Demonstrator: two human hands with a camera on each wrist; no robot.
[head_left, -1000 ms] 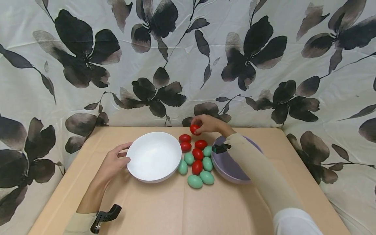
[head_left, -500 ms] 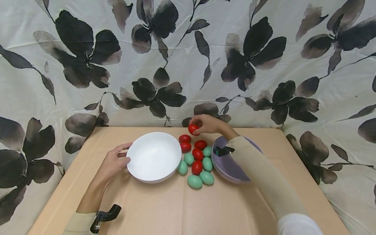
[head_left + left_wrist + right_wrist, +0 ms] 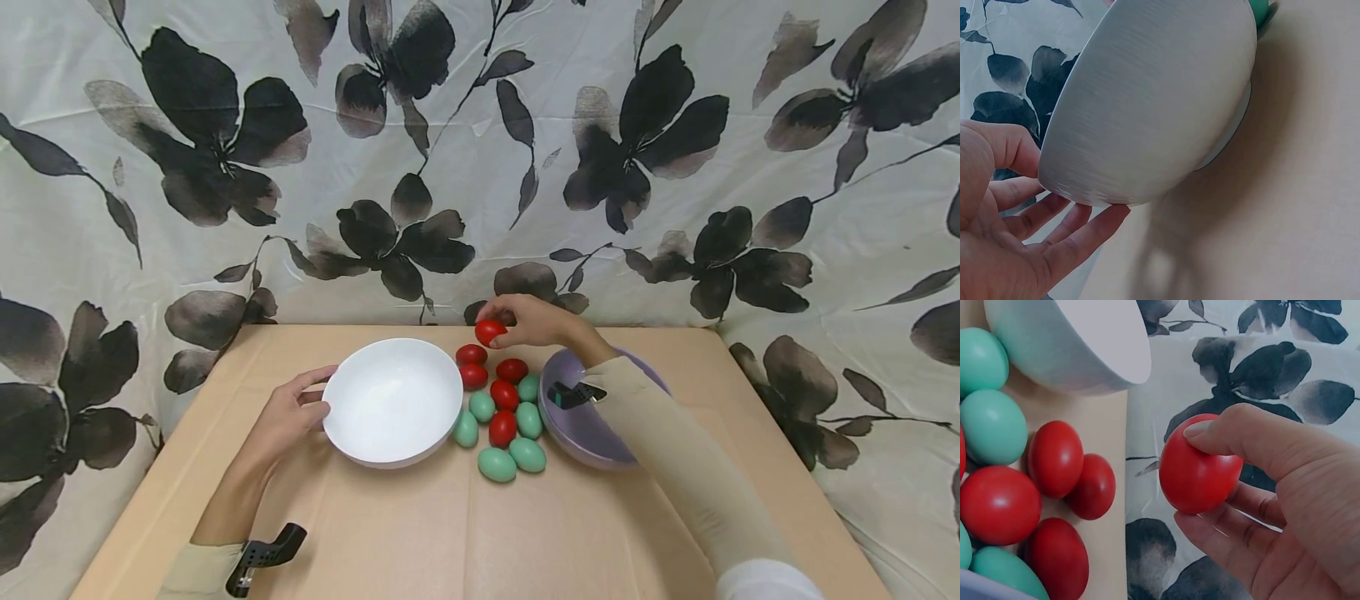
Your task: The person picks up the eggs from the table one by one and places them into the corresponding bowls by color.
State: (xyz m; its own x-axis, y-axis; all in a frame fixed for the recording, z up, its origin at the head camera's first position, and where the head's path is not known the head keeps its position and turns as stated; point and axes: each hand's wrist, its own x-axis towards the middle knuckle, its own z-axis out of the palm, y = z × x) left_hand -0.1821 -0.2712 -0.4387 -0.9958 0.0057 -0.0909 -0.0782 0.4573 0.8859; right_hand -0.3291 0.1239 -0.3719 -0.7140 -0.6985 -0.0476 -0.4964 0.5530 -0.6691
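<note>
In the head view the right hand pinches a red egg between thumb and fingers, above the table's far edge. The right wrist view shows the thumb on top of that red egg and the fingers beneath. The left hand holds the left rim of a white bowl, thumb at the rim and fingers under its side, as the left wrist view shows on the bowl. Several red eggs and green eggs lie right of the white bowl.
A purple bowl stands right of the eggs, partly hidden under the right forearm. Behind the table hangs a white cloth with dark flowers. Each wrist carries a black device.
The right hand has moved slightly left with the red egg pinched in it. The left hand and the white bowl have stayed almost still.
</note>
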